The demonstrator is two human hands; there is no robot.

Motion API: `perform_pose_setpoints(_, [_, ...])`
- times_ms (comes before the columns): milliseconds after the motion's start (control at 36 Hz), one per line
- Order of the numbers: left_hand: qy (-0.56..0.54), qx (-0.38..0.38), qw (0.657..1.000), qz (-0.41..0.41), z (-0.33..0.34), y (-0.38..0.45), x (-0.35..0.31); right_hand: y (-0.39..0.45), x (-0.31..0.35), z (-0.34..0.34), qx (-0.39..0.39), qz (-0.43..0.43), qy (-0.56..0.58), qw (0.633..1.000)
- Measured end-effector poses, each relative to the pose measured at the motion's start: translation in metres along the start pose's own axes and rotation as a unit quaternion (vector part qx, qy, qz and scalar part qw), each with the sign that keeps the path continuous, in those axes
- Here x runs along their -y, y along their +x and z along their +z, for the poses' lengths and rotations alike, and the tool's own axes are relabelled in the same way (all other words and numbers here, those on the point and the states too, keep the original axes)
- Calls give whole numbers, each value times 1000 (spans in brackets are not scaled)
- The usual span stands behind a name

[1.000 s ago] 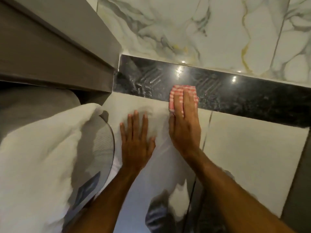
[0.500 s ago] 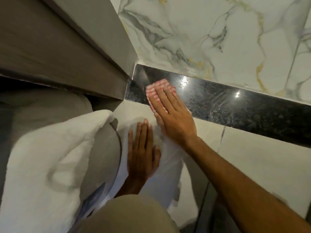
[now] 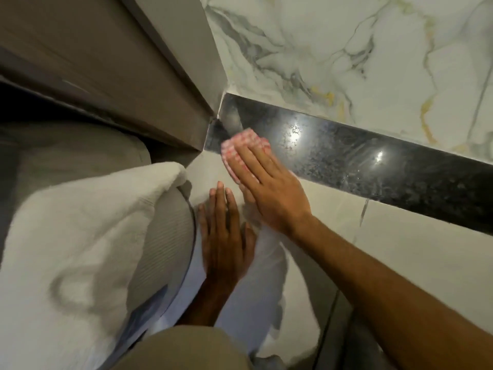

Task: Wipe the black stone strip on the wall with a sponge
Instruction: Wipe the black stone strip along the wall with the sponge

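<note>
A glossy black stone strip (image 3: 360, 164) runs across the wall from a corner at the left down to the right edge, between veined marble above and plain pale tiles below. My right hand (image 3: 266, 188) presses a pink-and-white checked sponge (image 3: 234, 148) flat against the strip's left end, close to the corner; the fingers cover most of the sponge. My left hand (image 3: 226, 241) lies flat, fingers spread, on the pale tile just below and left of the right hand, holding nothing.
A grey-brown wooden panel (image 3: 120, 76) meets the wall at the corner on the left. Under it a white towel (image 3: 72, 236) hangs over a rounded grey object (image 3: 162, 252). A beige fabric shape (image 3: 186, 348) fills the bottom middle. Marble wall (image 3: 346, 49) is above the strip.
The right hand has slid the sponge left along the strip from its middle to the corner end. The view has shifted closer and to the left. The left hand stays on the tile.
</note>
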State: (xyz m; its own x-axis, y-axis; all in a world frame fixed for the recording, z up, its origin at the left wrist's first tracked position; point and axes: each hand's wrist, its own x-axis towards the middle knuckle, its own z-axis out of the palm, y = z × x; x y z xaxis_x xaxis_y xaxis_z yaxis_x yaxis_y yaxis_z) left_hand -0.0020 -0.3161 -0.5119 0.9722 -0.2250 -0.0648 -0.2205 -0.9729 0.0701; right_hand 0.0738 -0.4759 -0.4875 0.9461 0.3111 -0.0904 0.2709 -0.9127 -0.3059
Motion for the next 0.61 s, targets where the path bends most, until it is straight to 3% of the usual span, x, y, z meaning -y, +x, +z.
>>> perform_pose_setpoints(111, [33,17,999,11,-1,-1,-1,-24,-9,-12,-24,113,21,993])
perform_pose_setpoints(222, [32,10,999,0,-2,1,-2,33,-8,-22,-42,228,38,972])
perform_pose_setpoints(278, [10,1,1000,-8,-2,0,-2,61,-5,-21,-35,215,51,975])
perform_pose_setpoints(361, [-10,-8,1000,-28,0,-2,-2,71,2,-14,-6,109,47,993])
perform_pose_setpoints(500, [-5,-13,999,-45,1,-2,-2,6,-10,-5,26,-37,-16,999])
perform_pose_setpoints(556, [-12,-10,999,-40,1,-2,-1,-16,-18,-8,-3,-2,-19,1000])
perform_pose_setpoints(611, [-7,-2,999,-41,0,-1,-1,-16,-23,-13,-46,98,-1,994])
